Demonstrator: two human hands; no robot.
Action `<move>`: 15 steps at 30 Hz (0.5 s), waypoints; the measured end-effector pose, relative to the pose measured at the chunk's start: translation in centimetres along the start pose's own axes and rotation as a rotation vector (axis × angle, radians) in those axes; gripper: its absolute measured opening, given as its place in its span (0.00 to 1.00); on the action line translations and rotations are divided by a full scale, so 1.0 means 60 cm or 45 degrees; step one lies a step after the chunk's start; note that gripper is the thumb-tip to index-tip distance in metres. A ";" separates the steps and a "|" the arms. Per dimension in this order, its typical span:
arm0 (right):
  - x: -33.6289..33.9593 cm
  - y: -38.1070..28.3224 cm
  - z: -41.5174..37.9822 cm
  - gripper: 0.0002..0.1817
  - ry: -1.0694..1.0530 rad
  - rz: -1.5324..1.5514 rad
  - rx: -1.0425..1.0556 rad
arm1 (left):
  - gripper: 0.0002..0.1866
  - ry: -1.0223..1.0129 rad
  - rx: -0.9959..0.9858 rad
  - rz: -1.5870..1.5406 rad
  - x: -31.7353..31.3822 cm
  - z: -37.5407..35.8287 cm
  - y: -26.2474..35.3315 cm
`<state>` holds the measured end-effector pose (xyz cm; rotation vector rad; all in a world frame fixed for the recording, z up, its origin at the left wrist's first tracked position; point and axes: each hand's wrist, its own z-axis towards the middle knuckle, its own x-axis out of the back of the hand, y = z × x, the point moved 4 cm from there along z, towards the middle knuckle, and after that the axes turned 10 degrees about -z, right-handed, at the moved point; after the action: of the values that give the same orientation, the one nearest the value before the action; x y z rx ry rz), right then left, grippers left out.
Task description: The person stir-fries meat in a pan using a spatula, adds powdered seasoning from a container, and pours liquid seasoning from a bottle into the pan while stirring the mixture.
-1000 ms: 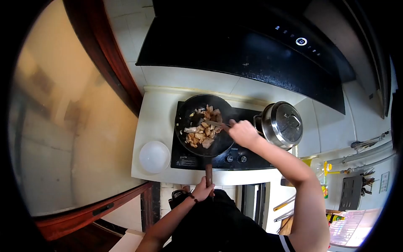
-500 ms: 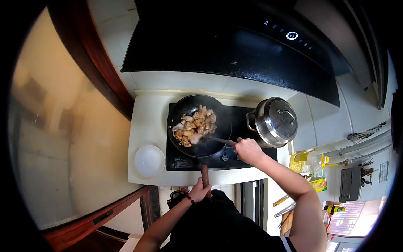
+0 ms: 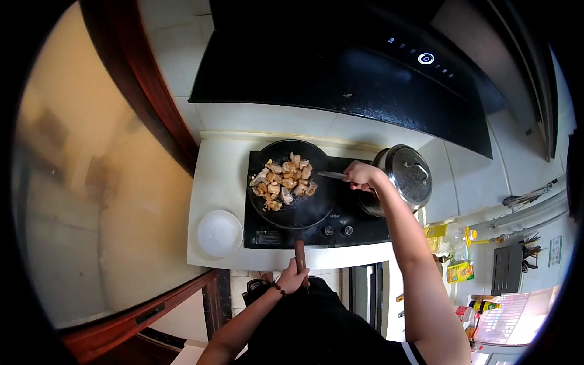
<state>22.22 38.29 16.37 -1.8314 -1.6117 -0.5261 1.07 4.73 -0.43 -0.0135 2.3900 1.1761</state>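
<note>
A black wok sits on the left burner of the black cooktop. Browned and pale meat pieces are spread over its bottom. My left hand is wrapped round the wok's brown handle, which points toward me. In my right hand, closed at the wok's right side, is a spatula. Its grey shaft reaches left over the rim to the right edge of the meat. I cannot make out the shape of its blade.
A lidded steel pot stands on the right burner, close behind my right forearm. Left of the cooktop is a white bowl on the counter. The dark range hood hangs above. An oil bottle stands at the right.
My right hand has moved up and slightly right with the spatula, whose end is now higher at the wok's right side. The meat pieces lie more spread out. My left hand stays on the handle.
</note>
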 end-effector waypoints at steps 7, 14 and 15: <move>-0.037 -0.024 0.031 0.11 0.020 0.035 0.469 | 0.16 0.016 -0.008 0.037 0.001 0.003 -0.009; -0.029 -0.093 -0.113 0.16 0.813 -0.758 0.511 | 0.17 0.013 0.003 -0.027 0.004 0.013 -0.028; -0.052 -0.105 -0.095 0.14 0.810 -0.837 0.497 | 0.18 0.032 0.004 -0.055 0.009 0.016 -0.040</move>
<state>16.16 32.43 19.63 -0.7103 -1.6645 -0.8903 1.50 4.03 -2.94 -0.0788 2.4010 1.1591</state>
